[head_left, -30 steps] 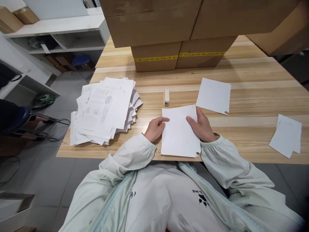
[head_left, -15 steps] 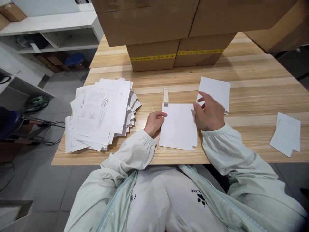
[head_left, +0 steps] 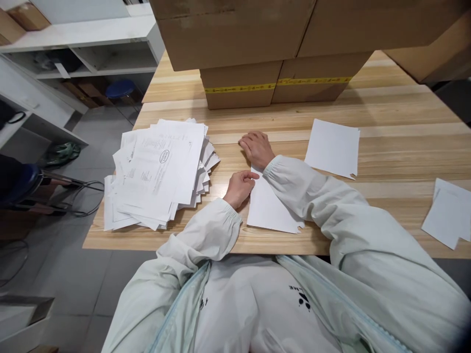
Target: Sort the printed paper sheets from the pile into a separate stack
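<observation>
White sheets of paper (head_left: 270, 206) lie in front of me, torn or notched at the lower right corner. My left hand (head_left: 241, 188) pinches their left edge, fingers over the top. Across the upper edge, my right hand (head_left: 257, 149) is closed, palm down, over the small cream stapler, which it hides completely in this view. My right sleeve covers the upper right part of the sheets. To the right, another white sheet stack (head_left: 333, 147) lies flat, a notch at its lower right corner.
A fanned pile of printed papers (head_left: 158, 176) stands on the left of the wooden table (head_left: 228, 240). Cardboard boxes (head_left: 239, 86) with yellow tape rise at the back. Two small white slips (head_left: 447, 215) lie far right. A blue stool (head_left: 120, 88) stands beyond the table.
My right hand has moved left from the right-hand sheets onto the stapler at the top of the middle sheets. My left hand keeps its hold. The view has shifted slightly.
</observation>
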Motion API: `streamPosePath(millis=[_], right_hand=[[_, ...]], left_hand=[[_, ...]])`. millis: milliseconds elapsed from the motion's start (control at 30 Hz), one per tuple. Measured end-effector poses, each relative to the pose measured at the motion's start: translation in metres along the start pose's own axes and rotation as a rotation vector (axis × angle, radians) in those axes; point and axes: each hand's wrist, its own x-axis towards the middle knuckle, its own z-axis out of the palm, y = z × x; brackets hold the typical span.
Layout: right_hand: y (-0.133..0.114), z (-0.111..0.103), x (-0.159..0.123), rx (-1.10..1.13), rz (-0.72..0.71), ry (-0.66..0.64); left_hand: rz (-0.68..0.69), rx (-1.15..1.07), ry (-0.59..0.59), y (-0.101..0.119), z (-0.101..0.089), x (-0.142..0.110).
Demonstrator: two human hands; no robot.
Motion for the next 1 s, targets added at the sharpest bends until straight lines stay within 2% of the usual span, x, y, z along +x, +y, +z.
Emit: streamPosePath(millis=[133,200,267,333,367,433,467,500,567,633,700,733,800,867,933,1000], right_hand=[[0.000,0.007,0.001,0.012,0.024,0.012],[0.004,-0.004,0.000,0.053,0.027,0.051],[0.013,-0.027,-0.014,0.111,0.018,0.124],[0.024,-0.057,-0.049,0.184,0.036,0.194],[0.029,-0.071,-0.075,0.232,0.095,0.214],[0.034,-0.093,-0.134,0.400,0.318,0.188],[0.033,-0.099,-0.163,0.513,0.394,0.107],[0.030,-0.102,-0.191,0.643,0.418,0.001],[0.016,-0.098,-0.233,0.853,0.442,-0.097],[0.002,-0.087,-0.253,0.887,0.537,-0.039],[0.001,-0.080,-0.252,0.775,0.673,0.158],[0.008,-0.081,-0.245,0.694,0.733,0.285],[0.039,-0.092,-0.221,0.553,0.794,0.552],[0.083,-0.111,-0.192,0.523,0.747,0.752],[0.126,-0.128,-0.163,0.589,0.636,0.858],[0.156,-0.135,-0.141,0.632,0.649,0.873]], left_hand=[[0.022,-0.003,-0.011,-0.001,0.000,0.002],[0.045,-0.005,-0.016,-0.003,-0.002,-0.002],[0.071,-0.011,-0.016,-0.008,-0.007,-0.010],[0.127,-0.022,0.001,-0.012,-0.013,-0.022],[0.178,-0.025,0.018,-0.014,-0.016,-0.029],[0.303,-0.021,0.057,-0.015,-0.020,-0.041],[0.360,-0.011,0.073,-0.015,-0.019,-0.046],[0.403,0.004,0.080,-0.014,-0.018,-0.050],[0.443,0.036,0.066,-0.013,-0.012,-0.055],[0.470,0.060,0.029,-0.014,-0.004,-0.057],[0.467,0.056,-0.018,-0.017,0.002,-0.058],[0.456,0.050,-0.038,-0.018,0.003,-0.058],[0.435,0.055,-0.054,-0.021,0.003,-0.056],[0.420,0.085,-0.042,-0.023,-0.001,-0.054],[0.401,0.127,-0.022,-0.023,-0.005,-0.051],[0.381,0.160,-0.005,-0.023,-0.008,-0.048]])
